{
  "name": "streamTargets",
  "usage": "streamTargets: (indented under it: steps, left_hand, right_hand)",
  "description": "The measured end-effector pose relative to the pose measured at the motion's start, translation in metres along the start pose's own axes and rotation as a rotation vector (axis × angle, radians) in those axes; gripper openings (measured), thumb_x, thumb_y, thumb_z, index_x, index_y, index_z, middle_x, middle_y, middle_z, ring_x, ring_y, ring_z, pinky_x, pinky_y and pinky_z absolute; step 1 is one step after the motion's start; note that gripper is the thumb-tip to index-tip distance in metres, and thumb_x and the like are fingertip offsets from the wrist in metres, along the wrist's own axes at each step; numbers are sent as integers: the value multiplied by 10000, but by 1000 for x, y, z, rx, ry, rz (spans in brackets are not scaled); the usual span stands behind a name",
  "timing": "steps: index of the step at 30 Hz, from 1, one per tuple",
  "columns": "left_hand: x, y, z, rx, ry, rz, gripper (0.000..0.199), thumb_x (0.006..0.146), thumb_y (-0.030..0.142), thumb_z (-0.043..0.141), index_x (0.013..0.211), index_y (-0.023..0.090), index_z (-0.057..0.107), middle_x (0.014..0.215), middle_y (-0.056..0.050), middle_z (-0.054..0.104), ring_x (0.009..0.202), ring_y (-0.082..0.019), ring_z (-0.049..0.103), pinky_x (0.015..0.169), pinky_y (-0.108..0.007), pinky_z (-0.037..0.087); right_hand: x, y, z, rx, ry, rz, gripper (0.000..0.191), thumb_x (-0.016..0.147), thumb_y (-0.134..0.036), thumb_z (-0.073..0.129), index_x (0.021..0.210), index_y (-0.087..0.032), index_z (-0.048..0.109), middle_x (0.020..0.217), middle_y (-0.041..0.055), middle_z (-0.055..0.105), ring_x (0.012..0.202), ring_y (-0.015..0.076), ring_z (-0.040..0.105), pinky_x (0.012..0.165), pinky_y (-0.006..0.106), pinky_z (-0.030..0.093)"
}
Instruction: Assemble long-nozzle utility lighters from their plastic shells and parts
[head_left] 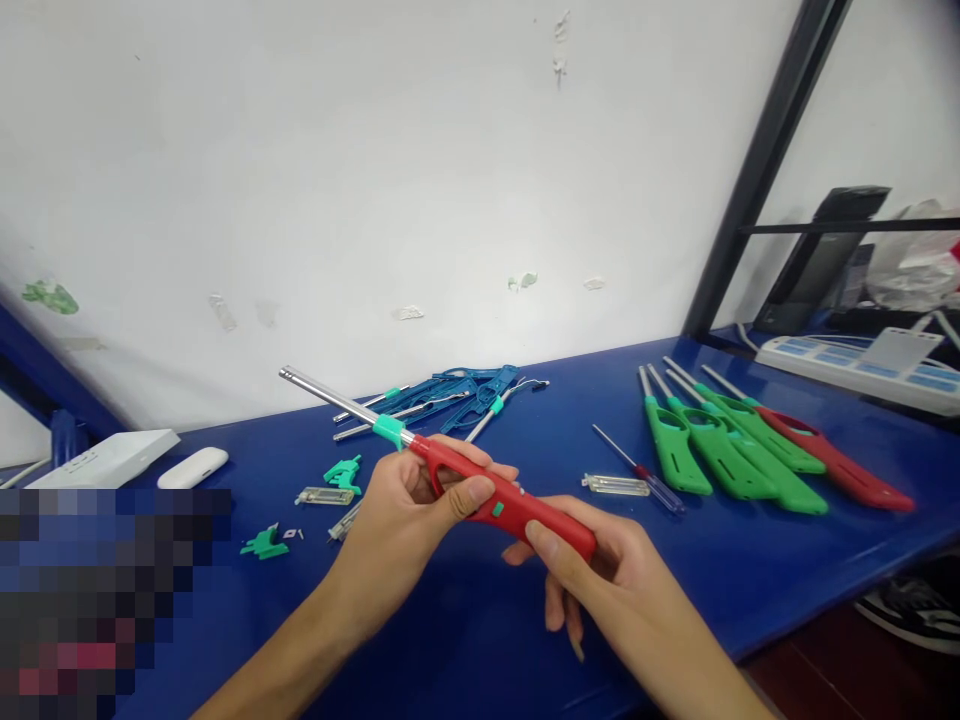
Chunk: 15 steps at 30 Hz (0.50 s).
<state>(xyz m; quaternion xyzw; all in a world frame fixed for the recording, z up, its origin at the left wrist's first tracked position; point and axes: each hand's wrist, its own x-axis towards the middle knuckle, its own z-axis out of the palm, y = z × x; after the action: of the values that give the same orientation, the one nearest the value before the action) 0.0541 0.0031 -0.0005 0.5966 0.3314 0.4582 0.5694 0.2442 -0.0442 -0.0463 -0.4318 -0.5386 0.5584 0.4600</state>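
Note:
A red long-necked gas lighter (pixel 517 508) is held in the air over the table, its metal barrel pointing up and to the left. A green collar (pixel 388 430) sits where the barrel meets the red body. My left hand (pixel 409 510) is closed around the trigger end, thumb pressed on the body. My right hand (pixel 600 560) grips the rear end between thumb and fingers. Behind it lie blue lighter shells (pixel 480 385) with loose metal barrels. Left of my left hand are green plastic parts (pixel 266 542) and a clear fuel tank (pixel 326 496).
Several green lighters (pixel 679 450) and another red lighter (pixel 840 460) lie at the right. A screwdriver (pixel 660 490) and a clear tank (pixel 616 485) are nearer. A power strip (pixel 855 370) stands at the far right; a white box (pixel 120 455) and white case (pixel 193 468) at the left.

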Motion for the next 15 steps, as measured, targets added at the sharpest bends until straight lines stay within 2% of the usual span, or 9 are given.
streamTargets:
  steps: [3, 9, 12, 15]
  left_hand:
    - [-1, 1, -1, -6, -20, 18, 240, 881, 347, 813, 982, 186, 667, 996, -60, 825, 918, -175, 774, 840, -245, 588]
    - [1, 3, 0, -22, -27, 16, 242, 876, 333, 817, 978, 175, 663, 980, -68, 826, 892, -169, 776, 815, -227, 595]
    - [1, 5, 3, 7, -12, 7, 253, 868, 338, 821, 965, 168, 662, 996, -75, 823, 905, -179, 772, 809, -232, 590]
    - [0, 6, 5, 47, -9, 5, 244, 881, 354, 805, 978, 173, 673, 1023, -74, 819, 923, -184, 764, 821, -244, 579]
  right_hand:
    - [-3, 0, -1, -19, -21, -6, 501, 927, -646, 625, 1076, -175, 707, 914, 61, 734, 499, 59, 566, 429, 157, 454]
    - [-3, -4, -2, -55, -21, -7, 516, 951, -636, 592, 1216, -198, 660, 941, 45, 713, 484, 58, 542, 385, 158, 384]
    - [-4, -6, -1, -27, -7, 6, 513, 942, -642, 600, 1179, -189, 653, 908, 33, 689, 501, 60, 540, 378, 149, 361]
    - [-5, -4, 0, -10, -1, -2, 486, 938, -649, 600, 1042, -176, 648, 789, 0, 630, 474, 51, 472, 370, 148, 338]
